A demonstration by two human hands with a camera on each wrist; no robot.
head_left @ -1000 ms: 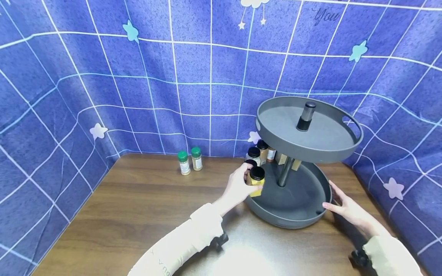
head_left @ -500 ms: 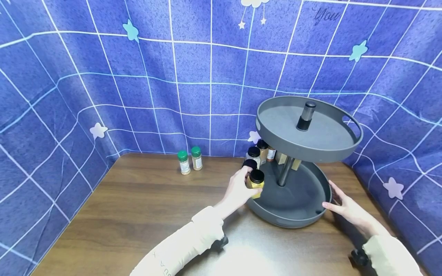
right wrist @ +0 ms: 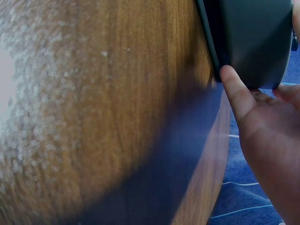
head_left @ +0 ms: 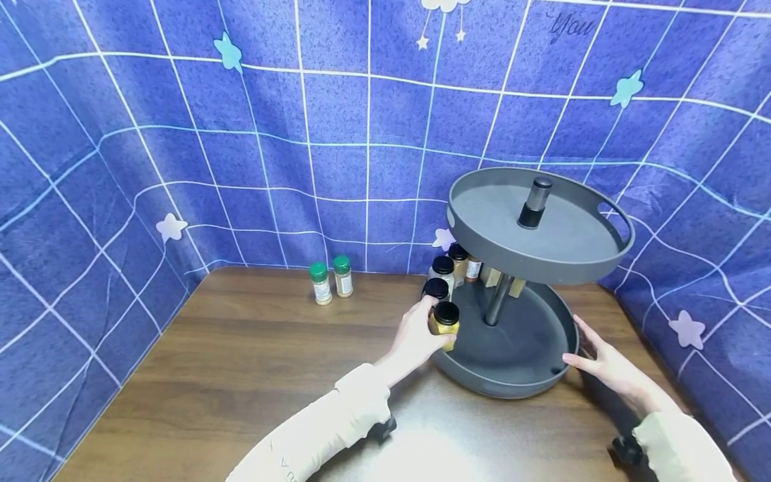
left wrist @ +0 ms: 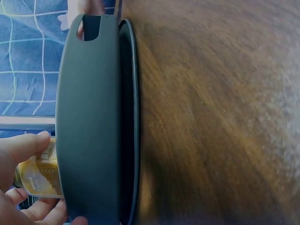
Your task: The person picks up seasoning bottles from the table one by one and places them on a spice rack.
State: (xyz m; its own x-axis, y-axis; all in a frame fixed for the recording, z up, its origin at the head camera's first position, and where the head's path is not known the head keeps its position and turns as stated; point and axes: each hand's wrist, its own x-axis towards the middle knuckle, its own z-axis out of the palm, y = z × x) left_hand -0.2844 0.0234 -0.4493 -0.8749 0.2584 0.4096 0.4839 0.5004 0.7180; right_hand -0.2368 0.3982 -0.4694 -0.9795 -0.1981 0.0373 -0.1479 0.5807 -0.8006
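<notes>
My left hand pinches a yellow-labelled spice jar with a black lid, thumb on one side and fingers on the other. The jar is upright at the left inner edge of the lower tier of a dark grey two-tier turntable. In the left wrist view, the tier's wall hides the base of the jar. Right behind it stands another black-lidded jar. My right hand touches the lower tier's right rim with fairly straight fingers; in the right wrist view, fingertips rest against the outer wall.
More jars, including a black-lidded one, line the back left of the lower tier, with boxes by the post. The upper tier overhangs them. Two green-capped shakers stand on the wooden table by the blue curtain.
My left hand has moved slightly down and toward me with the yellow-labelled jar, showing more of the black-lidded jar behind. The right hand has stayed at the rim.
</notes>
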